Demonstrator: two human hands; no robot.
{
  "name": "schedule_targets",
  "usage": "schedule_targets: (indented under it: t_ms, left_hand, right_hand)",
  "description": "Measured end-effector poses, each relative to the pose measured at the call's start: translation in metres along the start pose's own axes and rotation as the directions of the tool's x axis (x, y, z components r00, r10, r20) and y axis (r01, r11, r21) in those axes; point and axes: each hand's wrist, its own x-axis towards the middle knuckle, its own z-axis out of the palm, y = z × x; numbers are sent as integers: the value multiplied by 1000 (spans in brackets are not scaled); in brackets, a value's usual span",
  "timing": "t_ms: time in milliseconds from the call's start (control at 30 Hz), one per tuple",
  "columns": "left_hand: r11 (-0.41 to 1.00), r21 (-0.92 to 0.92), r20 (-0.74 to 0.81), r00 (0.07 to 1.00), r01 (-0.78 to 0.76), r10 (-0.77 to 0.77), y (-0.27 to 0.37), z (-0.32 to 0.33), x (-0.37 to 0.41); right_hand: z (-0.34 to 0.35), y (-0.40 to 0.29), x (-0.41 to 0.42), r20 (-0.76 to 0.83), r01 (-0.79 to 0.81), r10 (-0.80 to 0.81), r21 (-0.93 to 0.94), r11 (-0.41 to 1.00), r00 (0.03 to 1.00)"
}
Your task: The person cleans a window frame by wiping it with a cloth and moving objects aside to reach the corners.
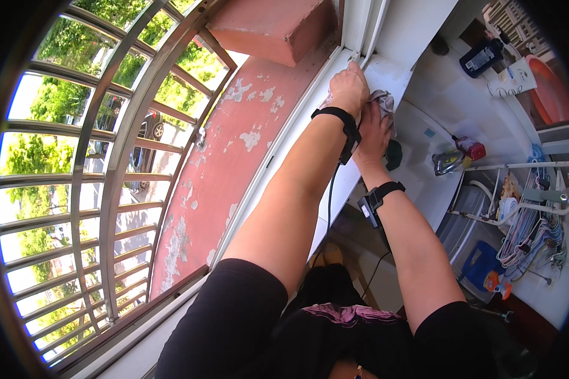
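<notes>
My left hand [350,89] reaches to the far corner of the white window frame, its fingers bent down into the sliding track [358,54]. A bit of pale pinkish cloth [326,99] shows beside its palm; the rest is hidden under the hand. Just right of it, my right hand [373,135] holds a crumpled greyish cloth [384,106] at the white inner sill [392,76]. Whether the two bits belong to one cloth cannot be told. Both wrists wear black straps with small devices and cables.
Left, beyond a peeling red ledge [251,118], stand metal window bars [92,135]. At right are a white sink [410,147], faucet [448,162], dark bottle [481,58], Dove tube [512,79], orange basin [550,90] and a white rack [512,166] with clothes hangers [531,232].
</notes>
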Motion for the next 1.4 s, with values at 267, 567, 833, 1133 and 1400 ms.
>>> schedule_targets:
  t_ms: [267, 567, 833, 1133, 1400]
  left_hand:
    - [995, -99, 169, 984, -30, 47, -62, -41, -108]
    - [983, -157, -2, 996, 91, -93, -125, -61, -328]
    - [954, -291, -56, 997, -74, 60, -79, -44, -195]
    - [958, -191, 7, 975, -215, 220, -23, 3, -4]
    - [988, 1, 112, 982, -153, 152, 5, -4, 24]
  right_hand:
    - [17, 8, 7, -179, 39, -11, 158, 987, 984]
    - [9, 9, 7, -168, 39, -30, 46, 998, 985]
    - [8, 5, 7, -174, 63, -58, 27, 998, 983]
    - [3, 5, 4, -62, 30, -23, 118, 993, 998]
    - [-5, 2, 5, 25, -37, 34, 128, 991, 999]
